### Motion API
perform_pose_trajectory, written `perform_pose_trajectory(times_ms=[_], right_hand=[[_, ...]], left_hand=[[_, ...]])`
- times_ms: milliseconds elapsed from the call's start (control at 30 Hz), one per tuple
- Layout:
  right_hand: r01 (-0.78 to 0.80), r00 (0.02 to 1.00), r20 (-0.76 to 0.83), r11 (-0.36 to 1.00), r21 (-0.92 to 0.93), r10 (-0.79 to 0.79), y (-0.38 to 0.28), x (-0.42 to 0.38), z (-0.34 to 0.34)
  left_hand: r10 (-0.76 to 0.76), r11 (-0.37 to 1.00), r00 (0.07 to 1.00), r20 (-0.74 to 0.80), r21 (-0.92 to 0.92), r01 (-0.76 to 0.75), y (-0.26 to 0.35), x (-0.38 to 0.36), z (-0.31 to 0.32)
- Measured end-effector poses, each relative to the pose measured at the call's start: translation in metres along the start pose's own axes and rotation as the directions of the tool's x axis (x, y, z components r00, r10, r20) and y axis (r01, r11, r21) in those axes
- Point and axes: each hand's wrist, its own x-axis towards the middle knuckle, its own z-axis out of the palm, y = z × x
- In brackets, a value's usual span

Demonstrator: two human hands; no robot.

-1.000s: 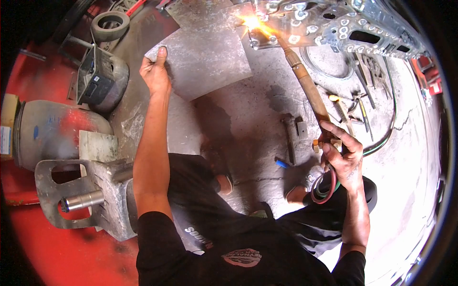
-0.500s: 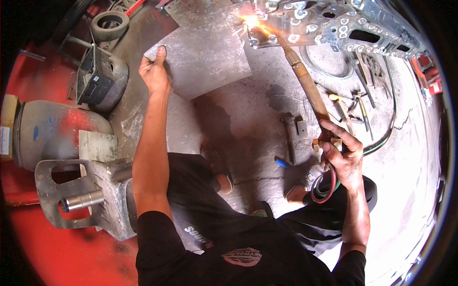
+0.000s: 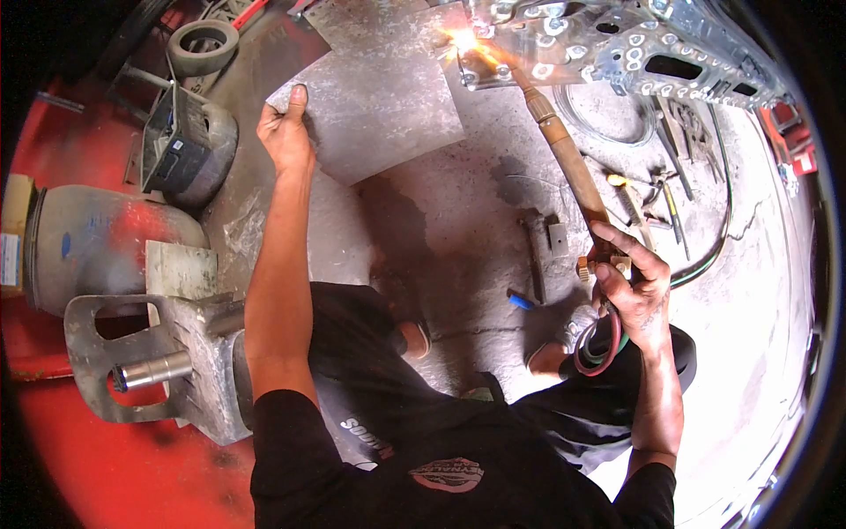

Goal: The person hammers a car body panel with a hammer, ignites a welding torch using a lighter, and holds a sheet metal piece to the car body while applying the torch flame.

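Note:
My left hand (image 3: 286,137) is closed on the left corner of a grey metal sheet (image 3: 388,106), its thumb lying on top. In my right hand (image 3: 636,280) is a brass gas torch (image 3: 568,163), gripped near its valve knobs, with red and green hoses looping below. A bright flame (image 3: 465,41) burns at the tip, where the sheet's upper right edge meets a metal car panel (image 3: 564,44) dotted with weld spots. Glare hides the exact contact there.
A hammer (image 3: 535,256) and a blue object (image 3: 520,301) lie on the floor between my feet. Several hand tools (image 3: 674,216) and a wire coil (image 3: 608,132) are at right. At left are a gas cylinder (image 3: 106,242), a black crate (image 3: 172,141) and a tape roll (image 3: 203,46).
The flame's glow and sparks differ slightly in shape. Both hands, the torch and the sheet hold nearly the same positions.

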Motion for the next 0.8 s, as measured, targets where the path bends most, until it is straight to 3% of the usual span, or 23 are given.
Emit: perform_pose_trajectory(times_ms=[367, 667, 800], right_hand=[[-0.007, 1.000, 0.005, 1.000, 0.009, 0.007, 0.001, 0.000, 0.000], [0.120, 0.991, 0.066, 0.992, -0.035, -0.118, 0.009, -0.005, -0.013], [0.027, 0.997, 0.078, 0.999, -0.027, -0.025, 0.001, -0.010, -0.013]], left_hand=[[-0.016, 1.000, 1.000, 0.000, -0.018, 0.016, 0.003, -0.001, 0.002], [-0.011, 1.000, 1.000, -0.012, 0.008, 0.011, 0.001, 0.001, -0.001], [-0.010, 1.000, 1.000, -0.008, -0.005, 0.010, 0.002, 0.000, 0.002]])
